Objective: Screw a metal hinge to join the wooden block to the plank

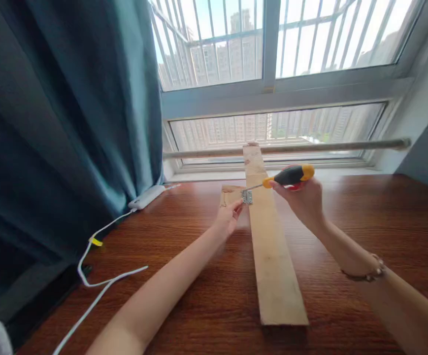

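Observation:
In my right hand [306, 197] is a screwdriver [291, 175] with a yellow and black handle, tilted so its shaft runs left and slightly down. Its tip meets or nearly meets a small metal hinge [247, 196], at the hinge's upper left. The hinge lies across a long pale wooden board [273, 256] and a short wooden piece [230, 194] on its left. My left hand [230, 216] has its fingers together at the hinge's lower left edge, pressing on it. Whether a screw sits under the tip is too small to tell.
Both boards lie on a brown wooden tabletop [184, 296]. The long board's far end reaches a metal rail [310, 148] below the barred window. To the left are a dark blue curtain [125, 98], a white power strip [147, 197] and a white cable [84, 256].

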The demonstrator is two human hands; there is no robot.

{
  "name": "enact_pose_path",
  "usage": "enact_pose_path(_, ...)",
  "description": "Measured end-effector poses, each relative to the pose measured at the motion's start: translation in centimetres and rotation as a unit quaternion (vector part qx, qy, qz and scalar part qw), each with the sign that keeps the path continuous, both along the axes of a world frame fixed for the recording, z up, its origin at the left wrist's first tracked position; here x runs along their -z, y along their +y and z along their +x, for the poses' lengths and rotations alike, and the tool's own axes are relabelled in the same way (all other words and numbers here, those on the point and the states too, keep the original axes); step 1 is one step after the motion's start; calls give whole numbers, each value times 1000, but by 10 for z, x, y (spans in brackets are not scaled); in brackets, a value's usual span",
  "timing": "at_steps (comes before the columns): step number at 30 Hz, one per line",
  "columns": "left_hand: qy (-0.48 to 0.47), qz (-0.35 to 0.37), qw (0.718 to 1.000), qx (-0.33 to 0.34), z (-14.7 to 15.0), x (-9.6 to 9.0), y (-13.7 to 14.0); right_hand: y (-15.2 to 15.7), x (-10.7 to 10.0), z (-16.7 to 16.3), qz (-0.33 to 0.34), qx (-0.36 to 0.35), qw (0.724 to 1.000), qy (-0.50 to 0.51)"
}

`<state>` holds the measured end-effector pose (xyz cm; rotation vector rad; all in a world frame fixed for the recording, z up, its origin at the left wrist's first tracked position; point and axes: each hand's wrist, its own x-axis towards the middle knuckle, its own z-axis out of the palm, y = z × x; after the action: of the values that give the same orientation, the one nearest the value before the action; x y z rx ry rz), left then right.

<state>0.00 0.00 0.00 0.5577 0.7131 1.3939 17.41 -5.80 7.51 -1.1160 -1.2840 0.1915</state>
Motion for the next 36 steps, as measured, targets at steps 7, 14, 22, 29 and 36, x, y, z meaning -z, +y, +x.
enact_pose_path(7, -8, -8, 1000, -10, 0, -1, -2, -5, -13, -2, -59, -225, 963, 135)
enact_pose_path(14, -3, -17, 1000, -3, 0, -2, -2, -6, -16, 6, -96, -226, 965, 94)
enact_pose_path(22, -3, -6, 1000, -3, -1, -3, -2, 17, 0, 6, -46, -112, 940, 318)
enact_pose_path(29, -1, -38, 999, -2, -2, -3, -1, 50, 11, 70, -191, 41, 970, 147)
enact_pose_path(36, 7, -43, 999, 9, -2, -3, -1, 64, 53, 77, -436, 91, 809, -384)
